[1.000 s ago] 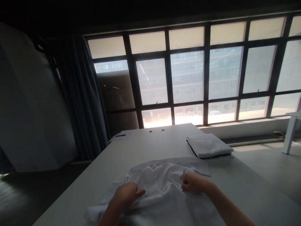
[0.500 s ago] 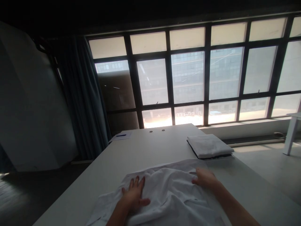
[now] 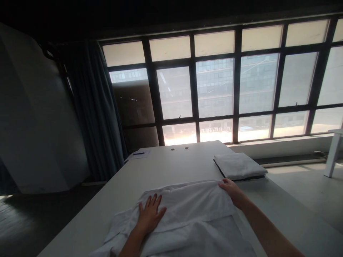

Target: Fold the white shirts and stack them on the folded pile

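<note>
A white shirt (image 3: 193, 217) lies spread on the pale table (image 3: 166, 167) in front of me. My left hand (image 3: 149, 214) rests flat on its left part, fingers stretched out and apart. My right hand (image 3: 232, 190) lies at the shirt's far right corner, its fingers curled over the folded edge and pinching the cloth. The shirt's upper part is folded over into a smooth band between my two hands.
A stack of folded white and dark cloth (image 3: 239, 166) sits on the table's right side beyond my right hand. A paper with a pen (image 3: 138, 154) lies at the far left corner. Large windows (image 3: 214, 89), a dark curtain (image 3: 93, 110) and a white table leg (image 3: 333, 153) stand beyond.
Both hands were bunched on the crumpled shirt; the left has opened and flattened, the right has moved out and away to the far right corner. The cloth is now smoother and folded.
</note>
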The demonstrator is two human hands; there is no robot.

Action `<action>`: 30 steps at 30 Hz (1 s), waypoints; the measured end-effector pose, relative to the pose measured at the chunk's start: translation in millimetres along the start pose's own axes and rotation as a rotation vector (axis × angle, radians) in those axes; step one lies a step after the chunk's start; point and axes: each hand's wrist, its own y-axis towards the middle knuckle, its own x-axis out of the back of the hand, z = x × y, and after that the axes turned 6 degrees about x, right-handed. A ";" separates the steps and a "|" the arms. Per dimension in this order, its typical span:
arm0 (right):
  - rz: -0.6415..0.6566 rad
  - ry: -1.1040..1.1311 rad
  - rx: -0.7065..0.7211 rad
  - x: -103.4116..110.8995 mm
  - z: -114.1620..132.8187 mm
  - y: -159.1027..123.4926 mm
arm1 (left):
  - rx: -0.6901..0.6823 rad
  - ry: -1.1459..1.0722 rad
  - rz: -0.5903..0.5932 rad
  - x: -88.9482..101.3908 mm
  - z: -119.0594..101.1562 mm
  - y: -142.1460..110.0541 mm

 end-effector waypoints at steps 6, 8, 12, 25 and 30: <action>-0.171 -0.069 -0.108 9.2 -17.1 9.8 | 0.006 0.006 -0.019 1.9 -5.0 -2.2; -0.180 -0.115 -0.091 2.7 -18.0 9.1 | 0.004 0.010 -0.017 2.4 -5.4 -3.0; -0.121 -0.144 -0.024 -17.2 -13.7 1.0 | -0.022 0.027 -0.020 -0.5 -1.7 -1.5; 0.173 0.257 -0.057 15.7 27.5 -15.0 | -0.305 -0.062 0.022 -0.7 0.2 0.9; 0.205 0.043 -0.118 20.5 25.3 -18.0 | -0.033 -0.019 -0.057 -8.0 7.7 4.9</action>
